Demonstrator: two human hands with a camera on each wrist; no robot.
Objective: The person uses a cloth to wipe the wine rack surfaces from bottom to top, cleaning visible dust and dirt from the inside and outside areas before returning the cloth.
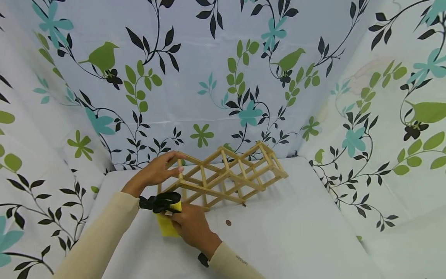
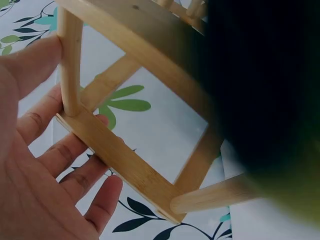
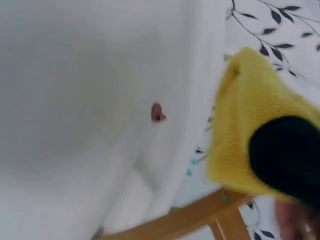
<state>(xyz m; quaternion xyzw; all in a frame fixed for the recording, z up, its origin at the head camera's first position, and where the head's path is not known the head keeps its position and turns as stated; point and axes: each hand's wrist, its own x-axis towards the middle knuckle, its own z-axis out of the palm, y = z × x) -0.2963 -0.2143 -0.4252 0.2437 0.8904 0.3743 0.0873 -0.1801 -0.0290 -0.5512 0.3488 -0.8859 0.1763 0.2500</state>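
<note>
A folding wooden lattice rack [image 1: 212, 191], built of slats and round dowels, stands slanted on the white table. My left hand [image 1: 162, 170] grips its near left end, thumb by a dowel [image 2: 71, 65] and fingers along the bottom slat [image 2: 122, 162] in the left wrist view. Below that end, my right hand [image 1: 195, 226] holds a folded yellow cloth [image 1: 167, 228]. In the right wrist view the cloth [image 3: 260, 100] overlaps one of the rack's slats [image 3: 185, 215], while most of the right hand is hidden.
A small brown spot [image 1: 228, 223] lies on the white tabletop [image 1: 285, 224] in front of the rack. Patterned fabric [image 1: 181, 93] hangs behind the table and along both sides. Black wrist gear [image 1: 162, 202] overlaps the cloth in the head view.
</note>
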